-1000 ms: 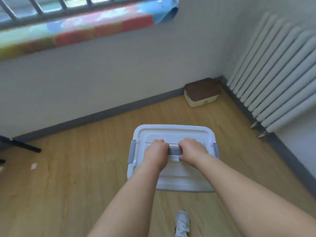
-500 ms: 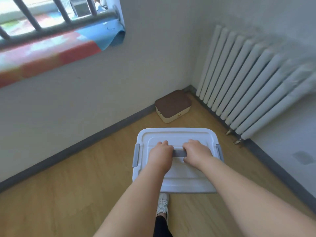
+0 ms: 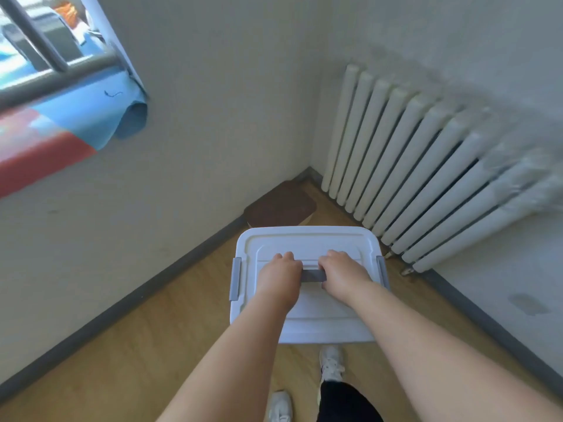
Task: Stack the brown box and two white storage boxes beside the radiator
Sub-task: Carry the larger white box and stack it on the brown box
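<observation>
A white storage box (image 3: 307, 239) with grey side clips hangs in front of me, above the wooden floor. My left hand (image 3: 278, 277) and my right hand (image 3: 344, 271) both grip the grey handle (image 3: 313, 275) on its lid, side by side. The brown box (image 3: 280, 207), brown lid on a cream body, sits on the floor in the corner beside the white radiator (image 3: 426, 166). The white box's far edge hides the brown box's near side.
Walls with a dark skirting board (image 3: 146, 290) meet in the corner ahead. A window with bars and a colourful cloth (image 3: 61, 123) is at upper left. My white shoes (image 3: 332, 362) stand on the floor below the box.
I have walked toward the corner carrying the white box. The brown box and the radiator have come much closer, and the white box now overlaps the brown box's near edge.
</observation>
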Motion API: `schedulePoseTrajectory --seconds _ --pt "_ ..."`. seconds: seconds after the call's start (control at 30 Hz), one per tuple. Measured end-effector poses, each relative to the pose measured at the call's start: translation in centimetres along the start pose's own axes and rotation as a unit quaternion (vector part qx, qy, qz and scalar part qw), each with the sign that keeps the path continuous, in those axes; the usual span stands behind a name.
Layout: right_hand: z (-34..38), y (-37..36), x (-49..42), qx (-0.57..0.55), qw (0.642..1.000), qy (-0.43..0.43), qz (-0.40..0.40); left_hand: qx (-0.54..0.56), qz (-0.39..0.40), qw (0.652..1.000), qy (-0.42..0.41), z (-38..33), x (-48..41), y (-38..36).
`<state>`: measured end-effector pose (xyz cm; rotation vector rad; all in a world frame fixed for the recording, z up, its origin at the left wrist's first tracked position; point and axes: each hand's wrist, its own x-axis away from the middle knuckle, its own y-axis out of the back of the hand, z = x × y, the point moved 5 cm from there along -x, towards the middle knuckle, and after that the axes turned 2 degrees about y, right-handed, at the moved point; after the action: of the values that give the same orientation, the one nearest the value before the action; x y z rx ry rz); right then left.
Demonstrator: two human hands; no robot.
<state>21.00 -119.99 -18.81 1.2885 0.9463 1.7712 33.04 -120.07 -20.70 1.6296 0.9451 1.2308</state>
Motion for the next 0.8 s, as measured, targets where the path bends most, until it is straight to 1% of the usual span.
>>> schedulePoseTrajectory --seconds 0.17,0.27,0.47,0.6,0.8 --pt "-3.4 2.1 -6.4 0.004 1.000 0.010 0.020 0.002 0.013 1.000 0.007 -0.9 -7.2 1.2" --pt "-5.4 3.2 -10.5 0.004 0.999 0.029 0.035 0.012 0.025 0.999 0.035 -1.2 -11.2 1.3" --pt "-9.7 6.1 -18.8 0.016 0.996 0.071 0.051 0.043 0.015 0.996 0.072 -2.0 -19.6 2.3" --pt "-10.8 7.1 -24.2 0.032 0.992 0.092 0.077 0.064 0.018 0.993 0.100 -1.0 -23.8 2.0" --pt "-10.5 7.5 -31.7 0.049 0.987 0.116 0.103 0.076 0.030 0.990 0.119 1.9 -29.7 1.0"
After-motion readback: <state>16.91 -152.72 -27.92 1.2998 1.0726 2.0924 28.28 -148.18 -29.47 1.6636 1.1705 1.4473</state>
